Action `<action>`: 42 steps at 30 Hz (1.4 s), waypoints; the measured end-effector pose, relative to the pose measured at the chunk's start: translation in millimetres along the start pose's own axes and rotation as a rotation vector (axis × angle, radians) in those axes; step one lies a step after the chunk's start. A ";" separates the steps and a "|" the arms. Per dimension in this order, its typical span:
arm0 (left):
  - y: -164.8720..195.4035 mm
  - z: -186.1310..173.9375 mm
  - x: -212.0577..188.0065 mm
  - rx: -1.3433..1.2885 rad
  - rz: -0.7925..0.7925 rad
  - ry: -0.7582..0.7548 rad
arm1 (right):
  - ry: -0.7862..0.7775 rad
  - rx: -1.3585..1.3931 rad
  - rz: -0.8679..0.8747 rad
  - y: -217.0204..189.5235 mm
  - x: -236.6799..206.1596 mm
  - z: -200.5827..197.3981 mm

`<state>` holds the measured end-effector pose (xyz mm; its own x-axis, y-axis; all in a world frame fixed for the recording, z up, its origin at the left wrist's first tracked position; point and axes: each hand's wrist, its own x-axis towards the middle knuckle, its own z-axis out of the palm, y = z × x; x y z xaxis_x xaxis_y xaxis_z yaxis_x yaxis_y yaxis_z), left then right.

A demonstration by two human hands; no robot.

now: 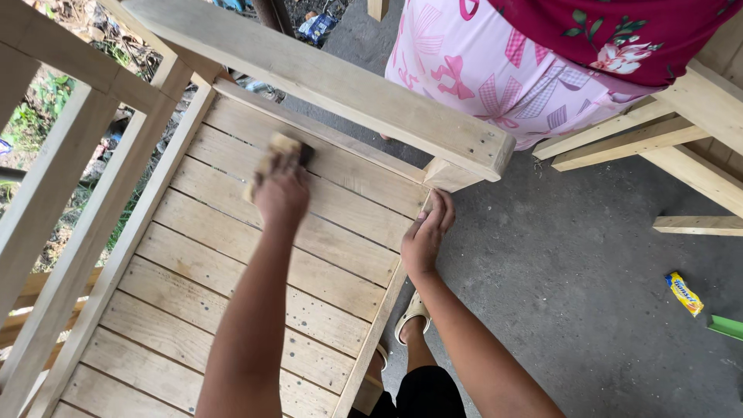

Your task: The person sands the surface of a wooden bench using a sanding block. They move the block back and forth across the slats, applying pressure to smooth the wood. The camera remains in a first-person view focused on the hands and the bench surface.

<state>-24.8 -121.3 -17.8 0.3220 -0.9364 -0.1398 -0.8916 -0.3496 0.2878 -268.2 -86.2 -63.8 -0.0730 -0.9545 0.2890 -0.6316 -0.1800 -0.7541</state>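
- From the head view: the left hand is clamped down over a sanding block, fingers curled around it, pressing it flat on the slatted seat of a bare wooden chair.
- The block sits near the back of the seat, on the second or third slat below the rear rail, closer to the left side than the middle.
- The right hand holds nothing loose; it grips the seat's right edge just under the end of the armrest, fingers flat on the wood, thumb side tucked over the rim.
- Progress, as I judge it: the wood is pale and raw all over, no finish on any slat. I cannot tell sanded boards from unsanded ones, so most of the seat may be left.
- The surface: wide slats with narrow gaps, small dark knots and specks, dry.
- The room: grey concrete floor, another person in a pink patterned skirt standing just beyond the armrest, more unfinished frames at right, a yellow wrapper on the floor, weeds and litter at left.
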 end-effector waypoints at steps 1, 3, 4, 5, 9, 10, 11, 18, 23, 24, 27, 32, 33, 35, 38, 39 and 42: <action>-1.7 -5.4 6.7 0.005 -0.062 0.017 | 0.005 -0.007 0.002 1.2 -0.6 1.2; 11.1 -1.8 9.5 -0.012 -0.038 0.113 | 0.025 -0.016 0.004 3.9 -1.6 3.1; 24.1 6.0 4.1 -0.016 -0.028 0.161 | 0.029 -0.016 -0.002 5.4 -1.8 3.7; 45.5 17.3 -6.9 0.027 0.140 0.147 | 0.039 -0.013 -0.012 6.8 -1.4 3.7; 113.6 52.8 -54.1 -0.315 0.390 -0.004 | 0.090 0.035 -0.004 10.3 1.0 0.9; 112.4 51.3 -54.2 -0.260 0.442 -0.039 | 0.084 0.026 -0.013 10.2 1.7 -0.2; 107.4 48.8 -52.9 -0.202 0.486 -0.081 | 0.070 0.019 -0.016 10.1 1.6 -0.6; 39.3 10.1 -4.4 0.003 0.031 0.227 | 0.114 0.267 0.130 9.1 1.1 4.5; 127.4 57.4 -51.1 -0.112 0.177 -0.053 | 0.101 0.612 0.216 13.7 6.0 5.2; 135.7 61.4 -57.7 -0.162 0.202 -0.076 | 0.090 0.649 0.237 13.8 6.5 4.4; 122.0 68.9 -85.1 -0.263 0.314 -0.118 | 0.022 0.709 0.333 15.4 6.4 2.4; 39.2 46.3 -175.4 -0.221 0.448 -0.190 | 0.048 0.549 0.196 7.4 0.6 4.4; 33.1 45.6 -185.8 -0.200 0.434 -0.203 | 0.068 0.511 0.207 6.1 -0.5 5.7; 39.6 50.8 -186.5 -0.161 0.407 -0.180 | 0.065 0.474 0.165 4.6 -1.9 8.1; 76.4 68.4 -142.2 -0.097 0.348 -0.209 | 0.070 0.466 0.192 6.2 -1.9 9.9; 87.8 74.1 -123.0 -0.131 0.345 -0.174 | 0.072 0.471 0.218 7.2 -1.5 10.2; 99.8 80.3 -99.5 -0.199 0.361 -0.140 | 0.053 0.514 0.266 11.1 -0.4 9.0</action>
<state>-171.4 -60.5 -51.3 -0.0577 -0.9911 -0.1198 -0.8562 -0.0125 0.5165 -268.2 -90.0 -77.6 -0.2253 -0.9718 0.0696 -0.1312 -0.0405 -0.9905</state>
